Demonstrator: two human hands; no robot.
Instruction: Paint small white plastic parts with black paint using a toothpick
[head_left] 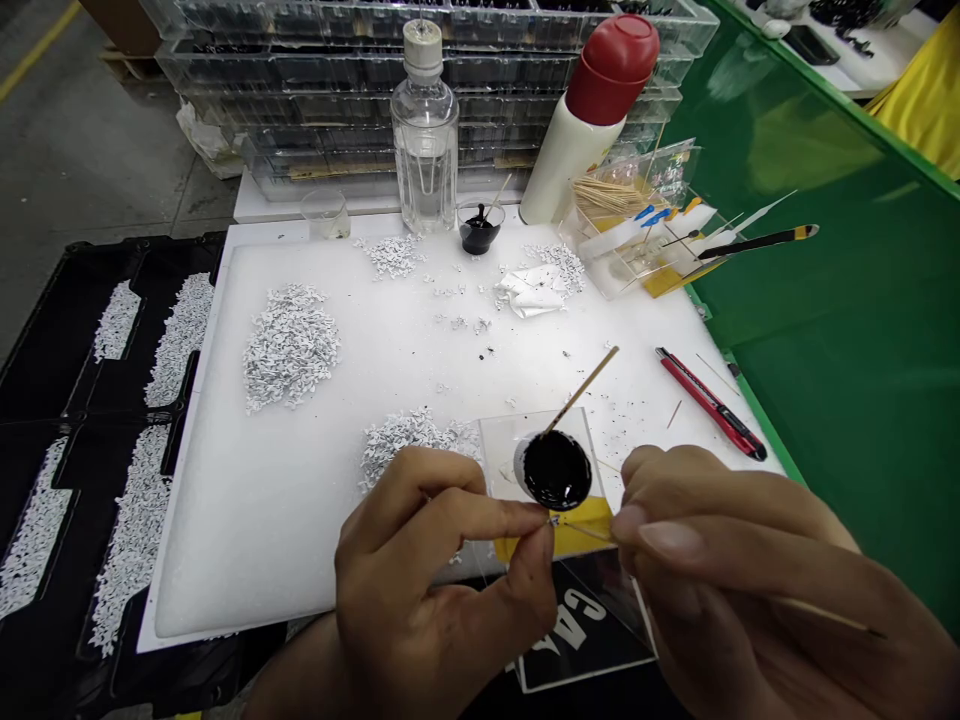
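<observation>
My left hand (450, 570) pinches a tiny white piece (554, 520) between thumb and forefinger. My right hand (735, 570) grips a thin toothpick (587, 531), whose point reaches the piece; its other end sticks out behind my fingers. Just above my fingertips stands a small cup of thick black paint (556, 470) with a wooden stick (581, 388) leaning in it. It rests on a transparent acrylic stand (499, 430) with yellow tape (592, 515) across it. Behind my left hand lies a pile of small white pieces (412, 435).
More white pieces (291, 347) lie on the white foam board (262, 540), near crumpled tissue (534, 290). A red cutter (711, 403) lies right. A bottle (425, 130), red-capped flask (589, 120), tool holder (630, 250) and stacked trays (315, 105) stand behind; black trays (45, 380) sit left.
</observation>
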